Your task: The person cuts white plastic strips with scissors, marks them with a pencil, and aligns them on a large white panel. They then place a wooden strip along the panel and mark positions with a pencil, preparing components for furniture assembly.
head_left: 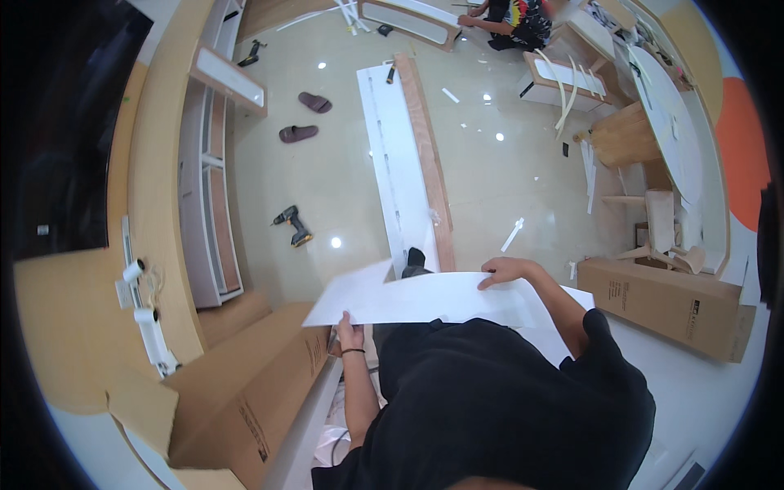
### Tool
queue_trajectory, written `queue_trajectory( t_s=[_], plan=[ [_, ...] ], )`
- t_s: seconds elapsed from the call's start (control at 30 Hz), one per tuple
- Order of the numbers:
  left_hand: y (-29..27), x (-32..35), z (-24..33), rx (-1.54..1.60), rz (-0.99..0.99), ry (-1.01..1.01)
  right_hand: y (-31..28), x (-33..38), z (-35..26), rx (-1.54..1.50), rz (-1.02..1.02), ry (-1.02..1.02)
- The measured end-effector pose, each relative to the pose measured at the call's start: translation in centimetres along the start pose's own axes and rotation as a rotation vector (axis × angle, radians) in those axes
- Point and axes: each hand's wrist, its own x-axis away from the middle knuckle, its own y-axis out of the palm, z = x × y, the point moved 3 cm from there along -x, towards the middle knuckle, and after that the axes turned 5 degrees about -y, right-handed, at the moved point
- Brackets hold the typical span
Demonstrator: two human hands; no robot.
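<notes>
A long white panel (433,299) with an angled notch near its left end lies across in front of my body, above my lap. My left hand (349,333) grips its near edge toward the left, thumb on top; the fingers beneath are partly hidden. Over its far edge, further right, my right hand (505,271) is closed, fingers on the upper face. Beyond the panel a foot in a dark sock (416,258) rests by a long white board (384,155) on the floor, which has a wooden strip (425,147) along its right side.
An open cardboard box (245,392) stands at my left, another carton (661,306) at right. A cordless drill (292,226) and slippers (299,133) lie on the floor. At the far end a person (514,24) handles a wood-edged panel (408,23). A low cabinet (204,188) lines the left.
</notes>
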Motion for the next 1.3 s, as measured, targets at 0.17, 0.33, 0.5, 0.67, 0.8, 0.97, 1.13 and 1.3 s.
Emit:
queue_trajectory(
  t_s=[0.17, 0.33, 0.5, 0.67, 0.8, 0.97, 1.13, 1.3],
  plan=[
    [17.2, -1.7, 7.1, -0.181, -0.263, 0.083, -6.6, -0.7, -5.2, -0.269, 0.148, -0.186],
    [34.2, -6.7, 11.1, -0.348, -0.521, 0.086, -15.5, -6.5, -8.4, -0.528, 0.339, -0.292],
    [51.1, -13.2, 11.8, -0.59, -0.596, -0.042, -26.1, -15.7, -7.3, -0.632, 0.682, -0.353],
    [64.1, -24.7, 12.8, -1.193, -0.547, -0.216, -34.2, -21.5, -0.3, -0.663, 0.971, -0.134],
    [67.9, -41.7, 15.2, -1.4, -0.358, 0.081, -40.8, -27.5, 7.9, -0.473, 1.245, 0.093],
    [66.8, -65.4, 15.0, -1.742, -0.336, 0.358, -47.5, -36.4, 21.3, -0.336, 1.332, 0.382],
    [65.8, -79.0, 8.4, -1.986, -0.338, 0.452, -48.4, -44.1, 32.2, -0.279, 1.455, 0.367],
    [66.7, -80.2, 0.7, -1.827, -0.105, 0.516, -47.3, -50.7, 41.2, -0.33, 1.57, 0.266]
  ],
)
